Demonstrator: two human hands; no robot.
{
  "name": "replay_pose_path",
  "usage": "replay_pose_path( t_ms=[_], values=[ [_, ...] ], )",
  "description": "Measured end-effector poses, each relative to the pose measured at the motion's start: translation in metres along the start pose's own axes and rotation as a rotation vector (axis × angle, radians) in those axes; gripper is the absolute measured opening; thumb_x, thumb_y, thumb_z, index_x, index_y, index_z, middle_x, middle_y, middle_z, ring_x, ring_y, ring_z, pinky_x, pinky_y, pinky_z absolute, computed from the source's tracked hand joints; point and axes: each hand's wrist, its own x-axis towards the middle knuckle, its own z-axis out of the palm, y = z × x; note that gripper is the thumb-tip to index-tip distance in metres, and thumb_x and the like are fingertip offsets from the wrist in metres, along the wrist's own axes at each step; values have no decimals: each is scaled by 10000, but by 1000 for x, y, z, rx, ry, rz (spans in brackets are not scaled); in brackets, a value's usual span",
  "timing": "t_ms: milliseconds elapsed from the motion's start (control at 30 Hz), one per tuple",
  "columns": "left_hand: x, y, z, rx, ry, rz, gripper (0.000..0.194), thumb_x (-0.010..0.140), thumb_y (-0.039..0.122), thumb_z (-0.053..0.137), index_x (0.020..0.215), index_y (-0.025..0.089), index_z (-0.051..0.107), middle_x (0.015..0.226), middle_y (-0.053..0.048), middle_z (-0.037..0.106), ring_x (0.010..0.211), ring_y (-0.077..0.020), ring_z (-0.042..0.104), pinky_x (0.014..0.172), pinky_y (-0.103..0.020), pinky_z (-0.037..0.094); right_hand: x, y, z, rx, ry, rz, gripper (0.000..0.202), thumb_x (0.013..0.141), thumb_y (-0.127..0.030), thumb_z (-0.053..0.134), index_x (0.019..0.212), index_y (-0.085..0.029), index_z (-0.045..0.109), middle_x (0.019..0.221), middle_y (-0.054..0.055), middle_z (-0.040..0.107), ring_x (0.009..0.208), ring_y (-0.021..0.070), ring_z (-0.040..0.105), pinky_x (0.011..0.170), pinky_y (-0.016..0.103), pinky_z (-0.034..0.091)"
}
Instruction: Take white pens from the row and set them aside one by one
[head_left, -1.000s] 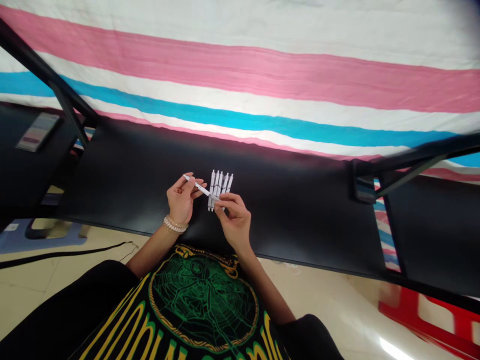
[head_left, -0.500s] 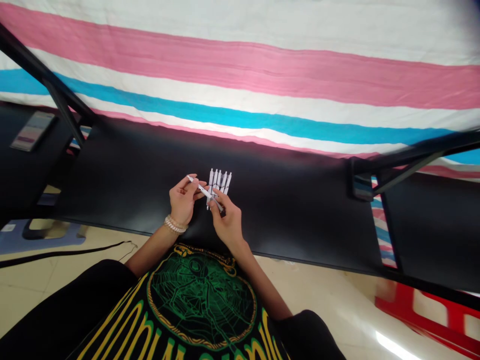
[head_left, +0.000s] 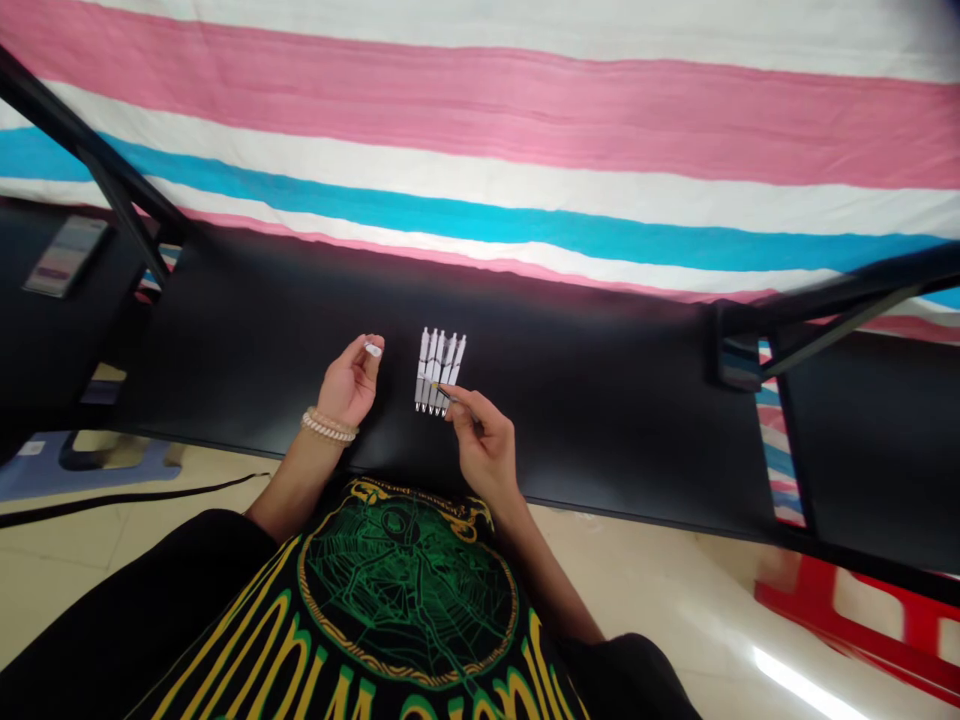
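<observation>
Several white pens [head_left: 439, 370] with dark bands lie side by side on the black table [head_left: 600, 410]. Left of the row, my left hand [head_left: 349, 382] pinches a small white pen part [head_left: 373, 349], raised above the table. At the row's lower right, my right hand [head_left: 486, 440] holds a thin pen piece [head_left: 442, 391] with a dark end between thumb and fingers. That piece overlaps the lower part of the row in view, and I cannot tell whether it touches the pens.
A phone [head_left: 66, 256] lies on the surface at the far left. Black metal bars [head_left: 124, 205] rise at both sides. Striped cloth [head_left: 480, 120] hangs behind the table. A red stool [head_left: 862, 610] stands below right and a blue-grey one [head_left: 150, 465] below left.
The white pen that both hands held is now in two pieces, one in each hand. My hands have moved apart, and the whole row of pens is uncovered more.
</observation>
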Motion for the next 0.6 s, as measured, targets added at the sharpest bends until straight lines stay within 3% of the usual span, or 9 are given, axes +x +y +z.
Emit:
replay_pose_path(
  t_ms=[133, 233, 367, 500, 600],
  values=[
    [-8, -4, 8, -17, -19, -172, 148, 935, 94, 562, 851, 89, 684, 822, -73, 738, 789, -80, 724, 749, -96, 577, 6, -16, 7, -23, 0, -58, 284, 983, -246, 490, 1178, -263, 695, 804, 16, 621, 694, 154, 567, 674, 301, 485],
    [-14, -8, 10, -21, -72, -207, 134, 936, 101, 565, 882, 74, 684, 833, -78, 739, 770, -72, 720, 719, -82, 572, 9, -19, 12, -76, -4, -126, 304, 979, -210, 476, 1180, -263, 697, 809, 22, 613, 672, 148, 561, 648, 290, 484],
    [-19, -14, 8, 93, -136, -62, 79, 886, 158, 663, 925, 96, 690, 874, -78, 741, 824, -108, 730, 747, -138, 591, 7, -13, 14, -244, -26, -181, 377, 963, -148, 435, 1231, -249, 681, 846, 47, 620, 735, 167, 591, 701, 299, 506],
    [-22, -20, 5, 238, -157, 181, 254, 819, 295, 765, 995, 142, 667, 892, -78, 745, 852, -173, 743, 801, -266, 609, 6, -5, 19, -404, -26, -206, 394, 946, -125, 434, 1260, -235, 646, 905, 74, 643, 831, 207, 611, 789, 338, 521],
    [-26, -28, 6, 311, -197, 250, 354, 793, 373, 785, 1037, 159, 640, 881, -77, 745, 842, -203, 746, 786, -319, 610, 7, 0, 26, -355, 2, -190, 404, 964, -154, 438, 1346, -232, 542, 1014, 93, 657, 921, 228, 623, 866, 379, 529]
  ],
)
